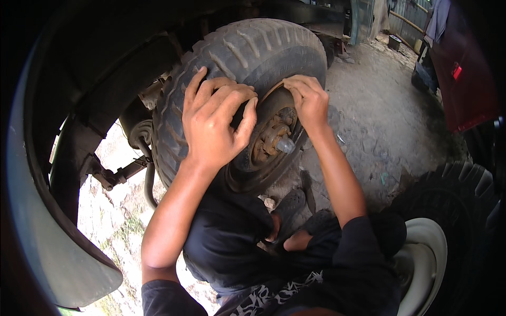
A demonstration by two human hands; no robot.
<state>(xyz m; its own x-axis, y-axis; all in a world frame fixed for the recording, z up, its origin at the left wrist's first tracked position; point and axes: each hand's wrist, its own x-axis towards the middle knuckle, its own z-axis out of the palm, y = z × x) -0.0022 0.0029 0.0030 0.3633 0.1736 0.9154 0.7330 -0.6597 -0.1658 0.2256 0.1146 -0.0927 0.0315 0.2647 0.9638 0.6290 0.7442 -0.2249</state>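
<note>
a big tyre (247, 58) stands at the far middle under the wheel arch (47, 174), its rusty hub (271, 138) facing right. the left hand (213, 124) grips its near tread, fingers curled over. the right hand (308, 100) clutches the rim's top edge. a spare wheel (443, 231) lies near right.

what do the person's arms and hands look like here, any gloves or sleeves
No gloves: both the left hand and the right hand are bare, and so are the forearms. No watch, ring or band shows. Short black sleeves end near the elbows, and the fingers look smudged with dirt or grease.
</note>
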